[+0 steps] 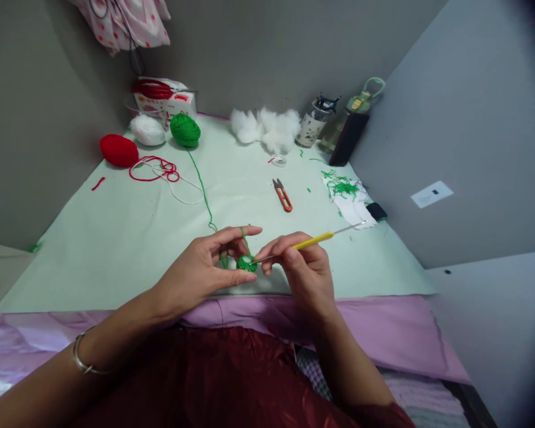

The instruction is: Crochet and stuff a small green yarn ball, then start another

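Yarn [200, 176] ran from the green ball [185, 131] to the left hand [198, 268]: index finger raised with the strand over it, thumb and other fingers pinching the small green crochet piece [248, 267]. Piece sat between the hands, left one nearer. Yellow-handled crochet hook [314, 240] angled from its rim, up and rightward; couldn't tell if tip was inserted. Right hand [311, 272] pinched the hook pen-style.

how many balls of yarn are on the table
3: the red ball leftmost, the white ball just right of it, and the green ball right of the white. Any behind them would be hidden.
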The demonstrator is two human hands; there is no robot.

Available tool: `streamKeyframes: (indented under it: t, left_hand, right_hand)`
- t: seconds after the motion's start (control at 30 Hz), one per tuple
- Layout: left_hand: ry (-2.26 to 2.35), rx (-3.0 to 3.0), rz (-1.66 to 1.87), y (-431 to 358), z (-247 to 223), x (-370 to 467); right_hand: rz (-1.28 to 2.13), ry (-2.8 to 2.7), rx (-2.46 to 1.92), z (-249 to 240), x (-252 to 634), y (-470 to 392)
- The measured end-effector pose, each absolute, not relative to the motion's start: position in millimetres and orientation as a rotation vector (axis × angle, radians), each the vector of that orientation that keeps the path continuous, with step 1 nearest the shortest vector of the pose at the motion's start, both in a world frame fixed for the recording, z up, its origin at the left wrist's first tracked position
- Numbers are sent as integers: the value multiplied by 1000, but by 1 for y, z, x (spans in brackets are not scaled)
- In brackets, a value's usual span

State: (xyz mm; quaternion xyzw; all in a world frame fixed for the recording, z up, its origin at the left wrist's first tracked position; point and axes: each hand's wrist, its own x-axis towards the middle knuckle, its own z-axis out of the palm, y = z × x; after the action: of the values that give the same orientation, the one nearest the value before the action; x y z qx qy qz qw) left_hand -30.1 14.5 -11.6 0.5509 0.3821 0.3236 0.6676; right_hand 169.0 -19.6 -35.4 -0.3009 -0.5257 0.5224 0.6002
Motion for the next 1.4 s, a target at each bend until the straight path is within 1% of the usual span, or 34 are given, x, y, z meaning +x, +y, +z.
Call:
streamKeyframes:
  t: [0.3, 0.47, 0.6, 0.7, 0.8, 0.93, 1.03, 1.13, 1.27, 1.4]
  left_hand:
    - [900, 1408, 735, 17, -9, -28]
    - [913, 1494, 768, 17, -12, -28]
    - [936, 1583, 812, 19, -16, -28]
    - [971, 1589, 862, 19, -21, -27]
    - [997, 1583, 973, 14, -27, -23]
    - [981, 1587, 1115, 2, -33, -17]
    - [861, 1270, 1026, -2, -31, -16]
    - [693, 854, 821, -1, -27, -18]
    - [606, 646, 713, 3, -24, -19]
    - [650, 704, 766, 5, -23, -17]
  right_hand:
    - [1089, -1362, -822, -27, 168, -23]
    - [867, -1603, -876, -20, 169, -23]
    - [555, -1894, -900, -19, 169, -26]
    - [112, -2116, -921, -24, 165, -28]
    - [-303, -2124, -910, -34, 157, -28]
    - [-492, -1986, -965, -44, 149, -30]
    - [-540, -1974, -936, -45, 152, -34]
    - [-463, -1987, -856, -47, 158, -37]
    - [-115, -1810, -840, -54, 160, -34]
    - [243, -1613, -821, -57, 157, -31]
